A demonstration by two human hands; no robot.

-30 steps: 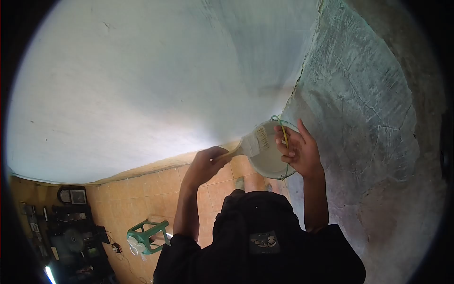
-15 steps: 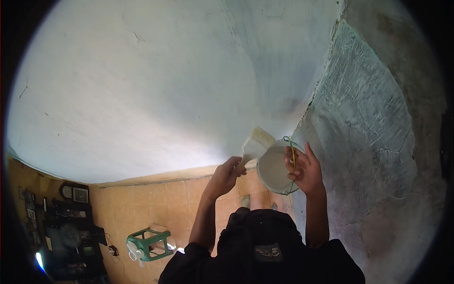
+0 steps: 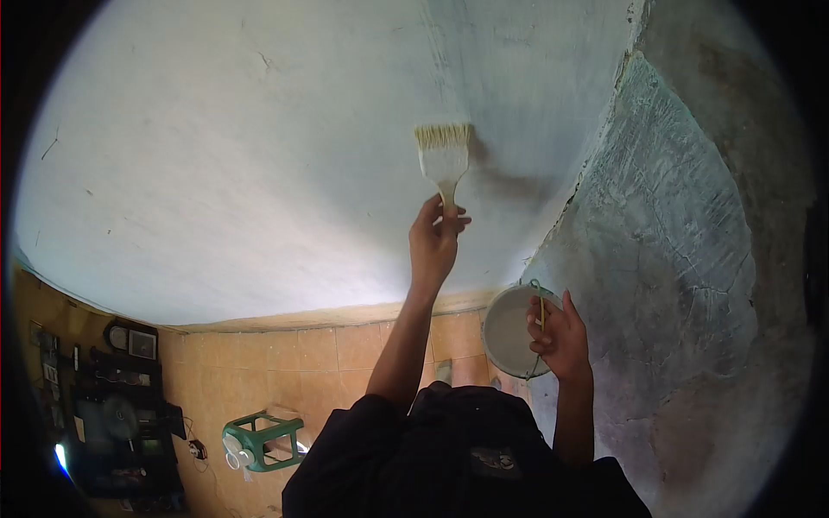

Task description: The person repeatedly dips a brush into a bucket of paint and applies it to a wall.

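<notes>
Grips a wide, flat brush (image 3: 445, 160) by its slim, pale handle in the left hand (image 3: 434, 246), fingers closed around it, with straw-coloured bristles pointing up in a straight, ragged-tipped row at a smooth, bluish-white wall (image 3: 285, 164). Casts a soft, dark shadow just to the right of the bristles; cannot tell from this angle whether touching the wall or just short of it. Holds a round bucket (image 3: 489, 335) below and to the right of the brush, near the corner, with the right hand (image 3: 561, 341) curled around the yellow grip (image 3: 542, 312) of a thin wire handle, palm toward the camera. Shows a pale, greyish, flat-looking fill inside the bucket's circular rim. Meets a rough, grey, crack-lined wall (image 3: 665, 224) along a chipped, jagged seam at right. Lies in square, orange tiles (image 3: 319, 354) underfoot, with a green, open-framed stool (image 3: 278, 464) standing to the left.
</notes>
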